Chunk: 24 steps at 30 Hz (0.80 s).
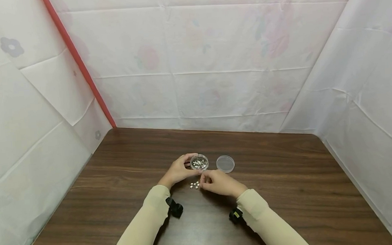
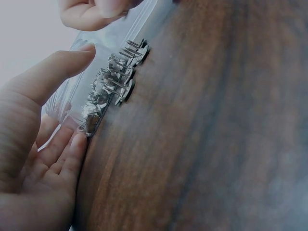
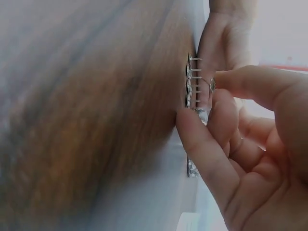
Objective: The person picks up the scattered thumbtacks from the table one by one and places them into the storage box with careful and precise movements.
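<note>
Masked by the right hand (image 1: 220, 182) in the head view and seen only small from the right wrist, a silver tack (image 3: 212, 84) is pinched between thumb and finger just above a brown wooden table (image 1: 286, 191), while both sleeves (image 1: 135, 229) are cut off by the frame's lower edge. Its thin pin, the long axis, appears to be pointed down from a rounded, shiny head, whereas the pins of the loose tacks (image 1: 191, 186) below are turned upward. A clear round container (image 1: 199, 169) of similar metal pieces is gripped by the left hand (image 1: 178, 169), with a transparent lid (image 1: 225, 164) placed nearby.
</note>
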Available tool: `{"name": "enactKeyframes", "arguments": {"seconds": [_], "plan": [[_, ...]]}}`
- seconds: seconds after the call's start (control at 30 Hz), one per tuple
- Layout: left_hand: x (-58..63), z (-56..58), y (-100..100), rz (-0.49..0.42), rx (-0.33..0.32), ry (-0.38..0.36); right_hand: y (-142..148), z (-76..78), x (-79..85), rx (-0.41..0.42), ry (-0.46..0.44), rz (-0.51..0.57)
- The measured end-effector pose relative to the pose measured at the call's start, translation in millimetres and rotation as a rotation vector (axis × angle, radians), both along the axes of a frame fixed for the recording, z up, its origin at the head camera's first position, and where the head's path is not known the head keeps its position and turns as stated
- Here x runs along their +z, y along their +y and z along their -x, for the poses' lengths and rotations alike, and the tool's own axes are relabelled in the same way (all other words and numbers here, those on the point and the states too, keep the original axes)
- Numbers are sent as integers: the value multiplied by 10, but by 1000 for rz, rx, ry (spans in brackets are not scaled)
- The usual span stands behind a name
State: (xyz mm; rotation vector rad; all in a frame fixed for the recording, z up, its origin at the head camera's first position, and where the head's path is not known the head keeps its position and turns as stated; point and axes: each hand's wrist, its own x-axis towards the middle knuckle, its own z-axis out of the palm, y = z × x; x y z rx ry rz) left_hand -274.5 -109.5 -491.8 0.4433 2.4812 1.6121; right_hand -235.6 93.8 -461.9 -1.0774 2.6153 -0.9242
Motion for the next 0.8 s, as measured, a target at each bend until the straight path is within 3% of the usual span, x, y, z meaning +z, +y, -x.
{"name": "enactKeyframes", "arguments": {"seconds": [0.23,0.5,0.8], "plan": [[-59,23,-11,8,15,7,22,47,32,-64,57,79],[-45,19,-6,15,15,-3,-15,151,129,-145,137,158],[-41,14,-7,7,10,-15,-72,286,145,-239,152,77]]}}
